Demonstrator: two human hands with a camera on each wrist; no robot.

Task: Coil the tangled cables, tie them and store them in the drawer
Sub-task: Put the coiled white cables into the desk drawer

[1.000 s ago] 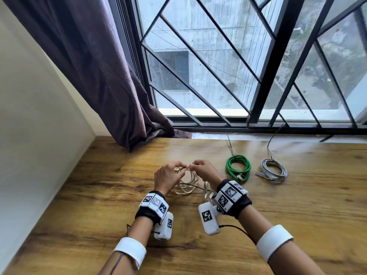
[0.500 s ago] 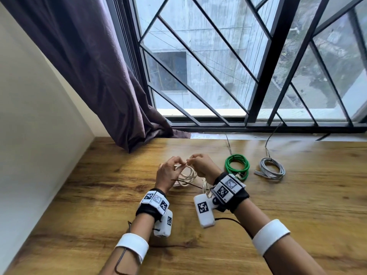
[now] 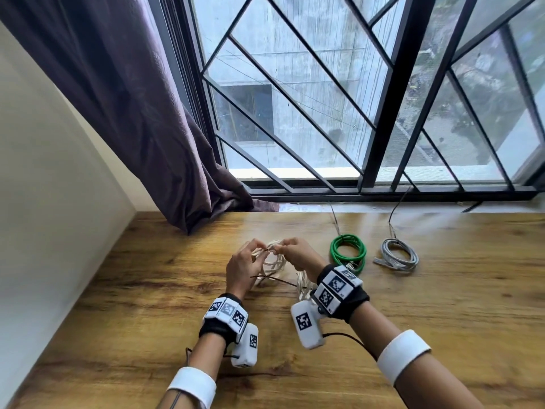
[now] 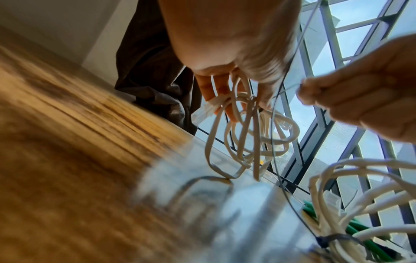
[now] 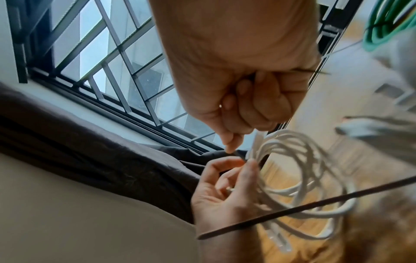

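A white cable coil [image 3: 272, 262] hangs over the wooden table [image 3: 147, 290]. My left hand [image 3: 259, 252] grips it at the top, fingers through the loops [image 4: 245, 128]. My right hand [image 3: 280, 250] pinches the end of a thin dark cable tie [image 5: 315, 201] right at the coil's top [image 5: 303, 178], fingertips against the left hand [image 5: 225, 186]. The tie's long tail [image 3: 277, 279] sticks out below the hands. A second white coil [image 4: 360, 195], bound with a dark tie, lies under my right wrist [image 3: 303, 286]. No drawer is in view.
A tied green coil [image 3: 348, 252] and a tied grey coil [image 3: 398, 256] lie to the right, their tie tails pointing at the barred window [image 3: 383, 113]. A purple curtain [image 3: 147, 113] hangs at the back left, next to a cream wall [image 3: 44, 187].
Both hands stay together at the top of the white coil, working the tie, with only small finger shifts. The head view has tilted slightly.
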